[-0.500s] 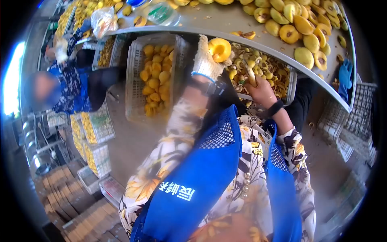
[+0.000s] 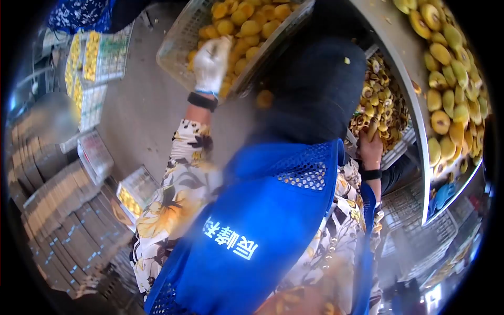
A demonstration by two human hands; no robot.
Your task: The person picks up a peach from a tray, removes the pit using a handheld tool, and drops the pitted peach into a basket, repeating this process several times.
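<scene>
My left hand point(image 2: 211, 60), in a white glove, is over the near left part of a pale plastic crate point(image 2: 170, 50) of yellow-orange fruit point(image 2: 247, 29). Its back faces me, and the fingers are too blurred to tell whether they hold anything. Closed around a short wooden-handled tool point(image 2: 373, 127), my bare right hand point(image 2: 370, 148) is at the near edge of a bin full of cut fruit scraps point(image 2: 386, 100), beneath the table edge. The tool's far end is not clear.
Halved fruit point(image 2: 449, 100) is heaped on the metal table point(image 2: 380, 16) at right, with a blue glove point(image 2: 445, 195) near its corner. One orange piece point(image 2: 264, 98) lies beside my dark-clothed leg. Flattened cardboard point(image 2: 79, 220) and fruit crates stand at left; part of a co-worker shows at top left.
The view has swung left. My left hand has moved from beside the table edge to the fruit crate; the halved fruit it held no longer shows. My right hand still holds the tool by the scrap bin.
</scene>
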